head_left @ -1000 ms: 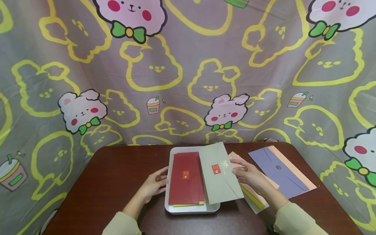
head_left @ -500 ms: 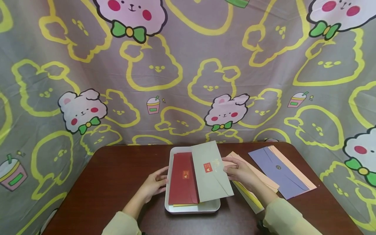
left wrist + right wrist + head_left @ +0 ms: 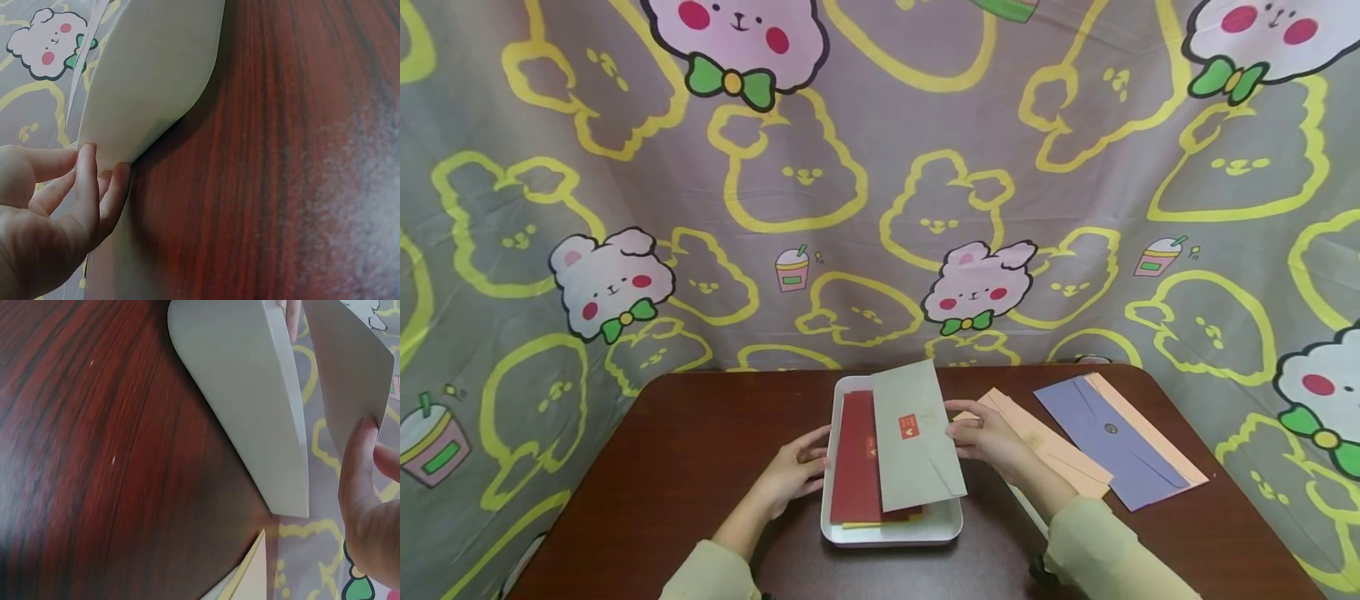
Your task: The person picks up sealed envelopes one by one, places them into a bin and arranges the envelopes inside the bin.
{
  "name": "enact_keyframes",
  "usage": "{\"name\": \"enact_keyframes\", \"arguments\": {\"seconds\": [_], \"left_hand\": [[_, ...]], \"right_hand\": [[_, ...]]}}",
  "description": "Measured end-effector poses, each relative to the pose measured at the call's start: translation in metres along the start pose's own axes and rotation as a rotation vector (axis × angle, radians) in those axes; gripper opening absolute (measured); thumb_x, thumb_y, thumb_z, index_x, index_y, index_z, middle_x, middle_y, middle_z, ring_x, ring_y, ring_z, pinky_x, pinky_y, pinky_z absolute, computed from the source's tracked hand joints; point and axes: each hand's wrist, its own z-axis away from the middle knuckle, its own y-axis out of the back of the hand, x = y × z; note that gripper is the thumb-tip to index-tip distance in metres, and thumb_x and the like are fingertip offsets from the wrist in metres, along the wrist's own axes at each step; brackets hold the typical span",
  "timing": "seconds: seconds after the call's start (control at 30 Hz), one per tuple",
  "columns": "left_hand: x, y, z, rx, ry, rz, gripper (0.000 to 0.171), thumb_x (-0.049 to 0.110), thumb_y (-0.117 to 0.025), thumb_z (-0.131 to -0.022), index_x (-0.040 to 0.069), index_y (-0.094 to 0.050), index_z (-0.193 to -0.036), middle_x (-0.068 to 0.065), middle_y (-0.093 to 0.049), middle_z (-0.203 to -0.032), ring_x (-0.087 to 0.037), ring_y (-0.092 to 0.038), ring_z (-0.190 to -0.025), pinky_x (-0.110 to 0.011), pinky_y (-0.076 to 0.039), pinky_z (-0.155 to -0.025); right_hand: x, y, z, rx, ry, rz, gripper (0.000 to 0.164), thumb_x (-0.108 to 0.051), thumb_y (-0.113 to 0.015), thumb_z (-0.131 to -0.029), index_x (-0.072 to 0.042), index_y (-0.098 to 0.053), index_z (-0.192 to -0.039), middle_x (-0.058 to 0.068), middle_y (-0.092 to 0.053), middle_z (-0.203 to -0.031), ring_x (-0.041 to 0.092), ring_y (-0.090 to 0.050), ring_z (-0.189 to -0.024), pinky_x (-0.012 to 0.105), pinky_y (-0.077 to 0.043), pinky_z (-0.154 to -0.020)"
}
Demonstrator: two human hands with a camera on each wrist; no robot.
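Observation:
A pale grey-green envelope (image 3: 917, 450) with a red heart sticker hangs tilted over the white tray (image 3: 940, 533). My right hand (image 3: 992, 437) pinches its right edge between thumb and fingers, also seen from below in the right wrist view. Beneath it, a dark red envelope (image 3: 850, 467) lies in the tray's left part, partly covered, with a yellow edge (image 3: 857, 525) sticking out under it. My left hand (image 3: 793, 471) holds the tray's left side, its fingertips on the outer wall and rim in the left wrist view.
Right of the tray lie peach envelopes (image 3: 1067, 454), partly hidden by the right arm. A purple envelope (image 3: 1112, 429) with a round seal rests farther right over another peach one. The brown table (image 3: 715, 433) meets a patterned cloth (image 3: 880, 208) at its back edge.
My right hand has carried the grey-green envelope leftward, so it now covers more of the red envelope and lies over the tray. The left hand and tray have not moved.

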Motion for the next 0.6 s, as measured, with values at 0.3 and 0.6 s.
{"name": "enact_keyframes", "arguments": {"seconds": [0.3, 0.6], "left_hand": [[0.0, 0.001, 0.003, -0.038, -0.021, 0.011, 0.054, -0.004, -0.059, -0.101, -0.001, -0.043, -0.153, -0.027, -0.062, -0.127, -0.028, -0.066, -0.103, -0.041, -0.059, -0.08], [0.0, 0.002, 0.003, -0.062, -0.023, 0.018, 0.056, -0.004, -0.059, -0.101, -0.002, -0.04, -0.154, -0.03, -0.06, -0.129, -0.026, -0.065, -0.104, -0.04, -0.059, -0.08]], "right_hand": [[0.004, -0.021, -0.008, 0.027, -0.029, -0.002, 0.052, 0.004, -0.061, -0.098, 0.012, -0.039, -0.144, 0.0, -0.066, -0.086, 0.011, -0.064, -0.076, 0.025, -0.056, -0.066], [0.011, -0.034, -0.014, 0.041, -0.016, 0.031, 0.05, 0.006, -0.063, -0.096, 0.013, -0.042, -0.141, 0.001, -0.065, -0.083, 0.012, -0.063, -0.073, 0.026, -0.056, -0.064]]}}
